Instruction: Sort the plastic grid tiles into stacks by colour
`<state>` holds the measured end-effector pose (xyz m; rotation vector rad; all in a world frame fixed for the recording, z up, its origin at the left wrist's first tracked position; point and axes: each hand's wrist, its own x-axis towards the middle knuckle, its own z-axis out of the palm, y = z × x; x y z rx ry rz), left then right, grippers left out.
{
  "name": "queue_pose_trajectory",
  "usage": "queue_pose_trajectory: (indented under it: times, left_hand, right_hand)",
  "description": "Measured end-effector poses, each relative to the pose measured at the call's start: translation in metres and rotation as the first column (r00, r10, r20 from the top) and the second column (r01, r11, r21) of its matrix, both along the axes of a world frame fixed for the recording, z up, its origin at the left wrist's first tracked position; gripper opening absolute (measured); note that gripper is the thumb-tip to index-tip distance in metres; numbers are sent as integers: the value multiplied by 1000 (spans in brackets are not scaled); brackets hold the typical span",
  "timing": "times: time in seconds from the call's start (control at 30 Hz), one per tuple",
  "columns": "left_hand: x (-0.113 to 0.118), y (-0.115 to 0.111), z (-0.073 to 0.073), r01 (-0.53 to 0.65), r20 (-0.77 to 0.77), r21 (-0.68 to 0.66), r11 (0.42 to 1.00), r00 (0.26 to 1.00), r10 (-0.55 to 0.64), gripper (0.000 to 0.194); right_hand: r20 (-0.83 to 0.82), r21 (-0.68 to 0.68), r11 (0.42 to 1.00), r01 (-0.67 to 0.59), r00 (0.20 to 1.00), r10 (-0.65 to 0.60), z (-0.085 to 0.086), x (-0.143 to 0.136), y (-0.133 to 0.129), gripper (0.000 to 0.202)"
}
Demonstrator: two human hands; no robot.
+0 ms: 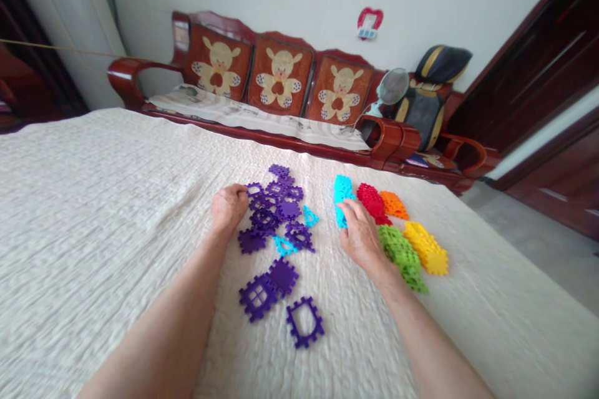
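Note:
My left hand (230, 207) is closed at the left edge of the purple pile, its fingertips pinching the rim of a purple interlocking tile (254, 189). Over the row of light blue tiles (343, 186) rests my right hand (359, 232), fingers bent against the near end of the row; whether they grip a tile is hidden. Between the hands lie several purple tiles (290, 209), some solid, some with window openings. Two loose light blue pieces, a triangular one (310, 217) and another (284, 245), sit among them. Nearer me is a purple frame tile (305, 323).
Right of my right hand stand rows of red tiles (372, 201), orange tiles (394, 204), green tiles (401, 255) and yellow tiles (425, 248). All lie on a cream quilted cover (116, 199). Beyond it are a wooden sofa (281, 128) with bear cushions and a small fan (393, 86).

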<state>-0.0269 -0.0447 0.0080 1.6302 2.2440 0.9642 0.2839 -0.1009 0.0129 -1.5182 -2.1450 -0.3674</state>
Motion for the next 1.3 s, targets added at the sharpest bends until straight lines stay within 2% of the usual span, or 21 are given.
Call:
queue_pose_trajectory:
  times: [0.17,0.3,0.43,0.67,0.97,1.3]
  left_hand:
    - [-1,0,0,4,5,-2,1000,1000,-4,36]
    - [-2,2,-1,1,36,-13,1000,999,0,36]
    - [0,1,0,3,51,-17,1000,999,-2,36]
    - [1,0,2,19,64,3,1000,998,-19,36]
    - [0,0,2,22,79,-10,1000,997,-22,36]
    - [-1,1,-1,18,25,-10,1000,1000,-18,37]
  right_hand:
    - [-171,-23,986,-163,973,157,6,-27,-8,47]
    - [-195,-110,949,-296,943,271,-1,-39,-11,50]
    - [-190,-191,910,-368,924,333,-10,-45,-9,55]
    - [-178,-244,896,-371,925,335,-15,-49,-2,52]
    - [-191,-244,912,-330,938,289,-11,-39,-1,33]
    - [-190,-147,948,-284,948,255,-5,-47,-10,38]
